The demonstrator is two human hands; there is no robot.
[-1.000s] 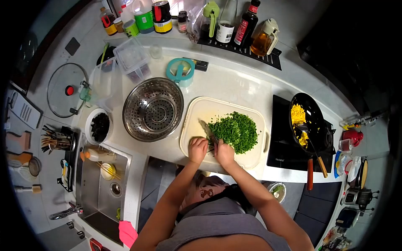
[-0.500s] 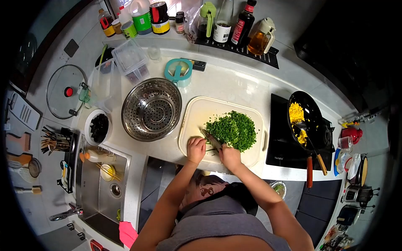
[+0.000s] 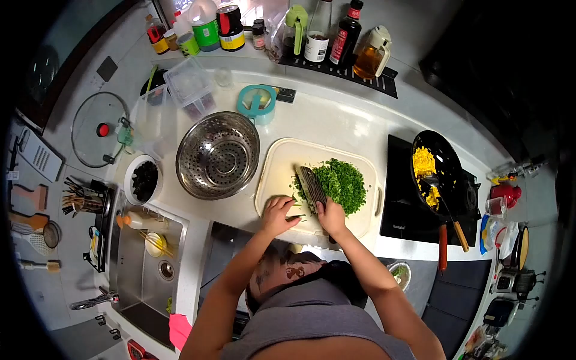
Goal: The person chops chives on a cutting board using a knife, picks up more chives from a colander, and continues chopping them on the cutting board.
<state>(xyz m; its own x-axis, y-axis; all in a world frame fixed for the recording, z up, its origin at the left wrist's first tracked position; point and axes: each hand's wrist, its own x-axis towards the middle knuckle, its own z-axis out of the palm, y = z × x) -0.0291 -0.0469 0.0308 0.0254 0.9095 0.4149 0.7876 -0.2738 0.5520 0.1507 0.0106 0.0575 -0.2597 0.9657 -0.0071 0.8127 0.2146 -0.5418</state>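
Observation:
My right hand (image 3: 332, 218) is closed round the handle of a broad kitchen knife (image 3: 311, 188). The blade lies tipped with its flat side up, along the left edge of a heap of finely chopped greens (image 3: 343, 187). Under both is a cream cutting board (image 3: 277, 159). My left hand (image 3: 279, 216) rests at the board's near left edge, thumb stretched away from the fingers, holding nothing that I can see. A few loose green bits lie between this hand and the blade.
Left of the board stands a steel colander (image 3: 218, 123), with a white bowl of dark pieces (image 3: 157, 187) and the sink (image 3: 133, 264) beyond. On the right, a black wok (image 3: 451, 165) with yellow scrambled egg (image 3: 423, 162) sits on the hob. Sauce bottles (image 3: 346, 36) line the back ledge.
The knife has turned from a steep edge-down position to show its flat side, and moved slightly away from me. My left hand has drawn back from the blade, its thumb now spread.

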